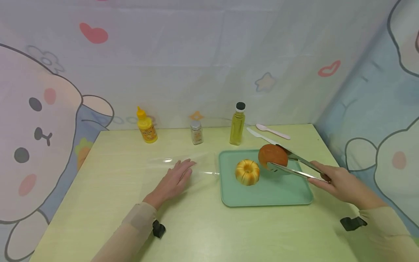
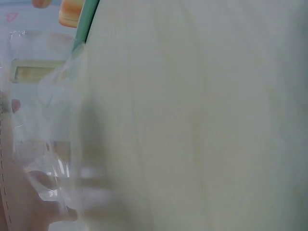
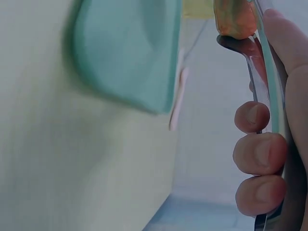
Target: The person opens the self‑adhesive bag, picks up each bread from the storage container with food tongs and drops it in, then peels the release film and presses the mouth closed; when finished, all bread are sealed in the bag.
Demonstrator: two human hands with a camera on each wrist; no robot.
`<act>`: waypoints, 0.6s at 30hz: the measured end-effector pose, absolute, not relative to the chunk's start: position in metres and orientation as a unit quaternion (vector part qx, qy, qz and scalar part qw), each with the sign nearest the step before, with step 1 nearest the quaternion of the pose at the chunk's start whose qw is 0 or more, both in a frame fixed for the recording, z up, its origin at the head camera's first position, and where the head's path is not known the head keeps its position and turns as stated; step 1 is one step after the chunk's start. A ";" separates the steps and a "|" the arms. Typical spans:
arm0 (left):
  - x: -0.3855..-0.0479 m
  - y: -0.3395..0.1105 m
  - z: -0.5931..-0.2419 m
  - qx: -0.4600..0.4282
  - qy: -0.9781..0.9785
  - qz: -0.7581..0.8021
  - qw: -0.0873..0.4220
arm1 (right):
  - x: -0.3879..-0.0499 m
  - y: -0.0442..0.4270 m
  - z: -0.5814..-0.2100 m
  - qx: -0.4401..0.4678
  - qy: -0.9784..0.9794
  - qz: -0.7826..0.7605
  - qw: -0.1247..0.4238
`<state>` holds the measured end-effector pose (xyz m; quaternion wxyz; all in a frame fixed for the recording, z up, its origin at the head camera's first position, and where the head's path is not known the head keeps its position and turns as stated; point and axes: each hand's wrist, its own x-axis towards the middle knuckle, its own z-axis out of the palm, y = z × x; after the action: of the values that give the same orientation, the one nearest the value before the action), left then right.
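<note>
A pale cloth backdrop with cartoon prints (image 1: 183, 47) hangs behind a light wood-grain table (image 1: 262, 233). Right of centre lies a rectangular mint-green tray (image 1: 268, 198), and just left of it a clear, thin plastic sheet or bag (image 1: 204, 162), spread flat perhaps so its edge stays within reach. The left hand (image 1: 173, 180) rests at that plastic with fingers extended and slightly apart; how firmly it presses I cannot tell. The right hand (image 1: 340, 182) has its fingers curled round long silver metal tongs (image 1: 296, 172), well back along the arms, likely for reach and squeeze. The tongs' ends close on a round, reddish-brown bun (image 1: 272, 154), which hangs over the tray's back right part, gripped from both sides, presumably so it cannot roll out. Beside it on the tray sits a golden, ridged ring-shaped cake (image 1: 247, 172). Along the back, seemingly set aside to leave working room, stand a black-capped bottle of yellow oil (image 1: 237, 129), a yellow squeeze bottle (image 1: 148, 128) and a small silver-lidded glass shaker (image 1: 196, 134), with a white plastic knife (image 1: 258, 135) and a pale pink plastic spoon (image 1: 273, 131)
</note>
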<state>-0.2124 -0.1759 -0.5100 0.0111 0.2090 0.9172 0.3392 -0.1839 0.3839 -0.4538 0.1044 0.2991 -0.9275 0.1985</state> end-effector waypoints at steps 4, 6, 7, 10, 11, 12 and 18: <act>-0.212 -0.176 -0.508 0.213 0.916 0.339 0.007 | -0.193 0.362 -0.442 0.326 -0.920 0.190 0.104; -0.212 -0.176 -0.508 0.216 0.916 0.339 0.002 | -0.197 0.349 -0.438 0.338 -0.917 0.183 0.104; -0.212 -0.176 -0.508 0.218 0.915 0.340 0.000 | -0.199 0.343 -0.437 0.342 -0.917 0.178 0.104; -0.211 -0.176 -0.508 0.225 0.914 0.338 -0.010 | -0.205 0.324 -0.433 0.355 -0.915 0.166 0.101; -0.211 -0.176 -0.509 0.226 0.914 0.337 -0.013 | -0.207 0.318 -0.432 0.358 -0.914 0.161 0.100; -0.211 -0.176 -0.509 0.228 0.914 0.336 -0.015 | -0.210 0.312 -0.432 0.362 -0.914 0.155 0.101; -0.211 -0.176 -0.510 0.233 0.911 0.339 -0.023 | -0.221 0.282 -0.435 0.371 -0.915 0.125 0.101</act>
<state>-0.2109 -0.1759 -0.5095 -0.0232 0.2335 0.9111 0.3390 -0.2214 0.2820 -0.4345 0.1012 0.3709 -0.9146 0.1254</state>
